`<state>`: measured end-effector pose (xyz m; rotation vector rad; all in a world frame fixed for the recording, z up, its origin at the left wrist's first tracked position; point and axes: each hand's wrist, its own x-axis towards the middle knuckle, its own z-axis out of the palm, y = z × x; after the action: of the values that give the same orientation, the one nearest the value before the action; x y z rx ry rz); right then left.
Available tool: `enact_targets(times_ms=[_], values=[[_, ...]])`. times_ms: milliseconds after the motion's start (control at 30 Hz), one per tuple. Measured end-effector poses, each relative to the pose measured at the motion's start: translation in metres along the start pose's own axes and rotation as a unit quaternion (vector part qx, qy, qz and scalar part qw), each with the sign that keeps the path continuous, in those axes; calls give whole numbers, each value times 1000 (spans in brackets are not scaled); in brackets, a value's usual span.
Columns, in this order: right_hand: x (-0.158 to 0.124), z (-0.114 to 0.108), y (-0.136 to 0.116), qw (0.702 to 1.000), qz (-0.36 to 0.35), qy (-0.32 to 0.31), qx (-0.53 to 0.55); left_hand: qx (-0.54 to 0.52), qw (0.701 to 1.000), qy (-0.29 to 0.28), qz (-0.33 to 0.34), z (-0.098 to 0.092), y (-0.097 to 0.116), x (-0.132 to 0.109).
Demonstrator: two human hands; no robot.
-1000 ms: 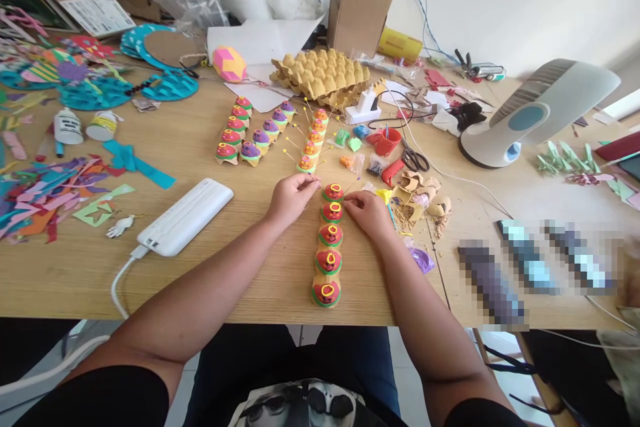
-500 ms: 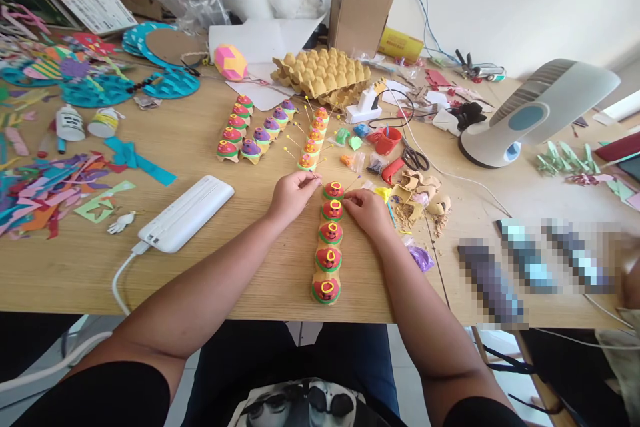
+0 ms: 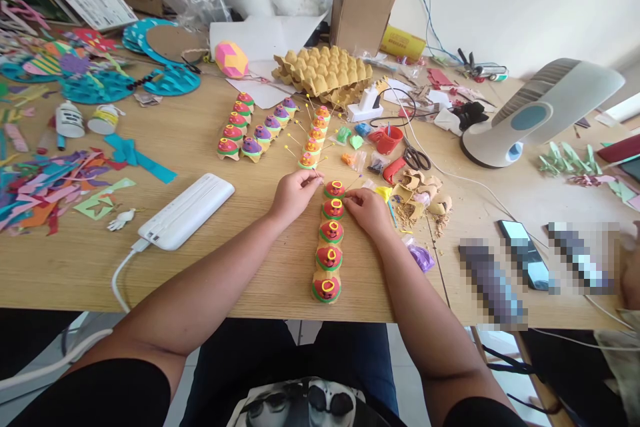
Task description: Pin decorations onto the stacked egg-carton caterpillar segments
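The left hand [image 3: 295, 193] lies on the surface just left of the far end of the red row [image 3: 330, 240]. Its fingers are curled in, and the thumb and forefinger tips are pressed together next to the farthest cup. Whatever they pinch is too thin to make out. The right hand [image 3: 369, 211] lies on the other side of the row, also curled, with its fingertips [image 3: 349, 197] pinched together against the second cup from the far end. A thin yellow-headed pin [image 3: 356, 181] slants up just beyond those fingertips, but I cannot tell whether the hand holds it. Both forearms rest across the near edge of the surface.

The red row is a strip of five carton cups with red tops and yellow rings. It runs straight from just inside the near edge toward the middle of the surface, between the two hands.

Just past the left hand is an orange row [image 3: 313, 140] stuck with yellow-headed pins. Two more rows [image 3: 250, 127] lie side by side to its left. An egg tray [image 3: 323, 70] sits farther back, toward the far edge. A white power bank [image 3: 186, 211] lies to the left of the left forearm, well apart from it, with its cable hanging over the near edge. Carton scraps [image 3: 423, 197] and scissors [image 3: 415, 159] lie to the right of the right hand, and a fan [image 3: 540, 113] lies toward the right edge.
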<state>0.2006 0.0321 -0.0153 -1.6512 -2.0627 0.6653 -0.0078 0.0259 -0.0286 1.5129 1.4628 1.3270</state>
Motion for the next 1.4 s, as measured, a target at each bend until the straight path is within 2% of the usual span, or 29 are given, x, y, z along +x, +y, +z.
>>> enact_targets(times_ms=[1167,1400], values=[[1,1,1,1000,-5,3,3,12,1000,-9,14,2,-4,2],[0,1,1,1000,-2,6,11,21,999,-9,34,3,-7,3]])
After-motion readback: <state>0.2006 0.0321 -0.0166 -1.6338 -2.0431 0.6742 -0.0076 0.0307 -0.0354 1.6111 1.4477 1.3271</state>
